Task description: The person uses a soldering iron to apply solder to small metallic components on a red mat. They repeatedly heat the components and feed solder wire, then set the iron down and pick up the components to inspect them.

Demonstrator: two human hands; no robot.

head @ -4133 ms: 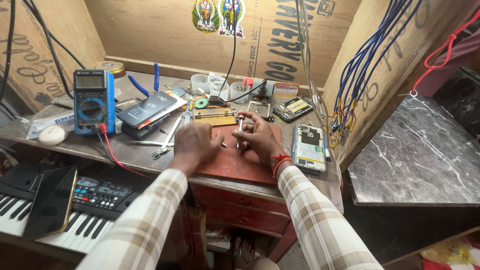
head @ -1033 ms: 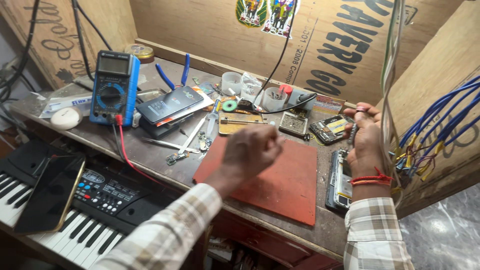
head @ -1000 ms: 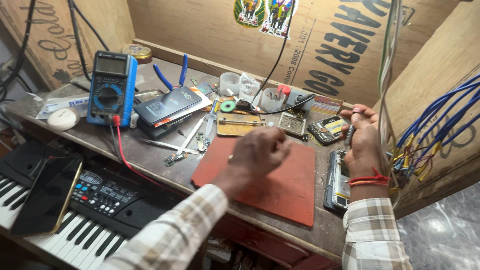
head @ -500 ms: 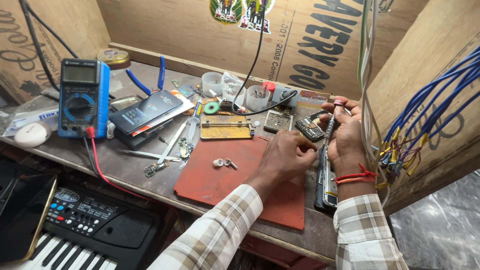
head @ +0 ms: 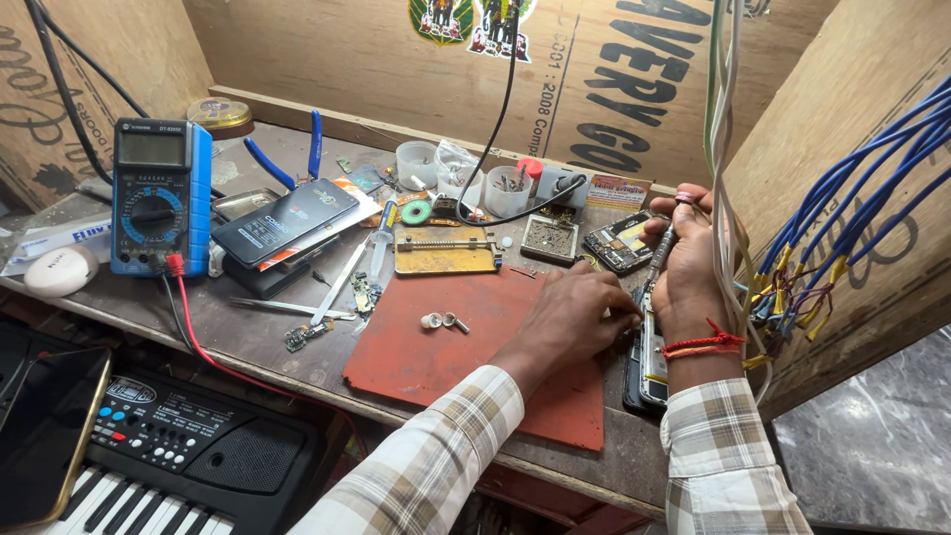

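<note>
A thin screwdriver (head: 662, 246) is gripped upright in the right hand (head: 690, 260), fingers closed around its shaft, tip pointed down at an opened phone (head: 649, 359) lying at the right edge of the desk (head: 297, 347). The left hand (head: 582, 315) is laid on the red mat (head: 436, 362) just beside the phone, fingers curled, fingertips touching the phone's edge; whether anything is pinched there cannot be told. A red thread is worn on the right wrist.

On the mat, well apart from the hands, a few small metal parts (head: 443, 320) are seen. Behind the mat a brass-coloured holder (head: 445, 255), a small square circuit board (head: 549, 238) and another opened phone (head: 621, 241) are placed. Further left, tweezers (head: 337, 287), a dark phone (head: 285, 221) on a stack, blue-handled pliers (head: 287, 159) and a blue multimeter (head: 158, 196) with a red lead are noted. A keyboard (head: 158, 456) is set below the desk's front edge. Blue wires (head: 852, 198) hang along the right wooden wall.
</note>
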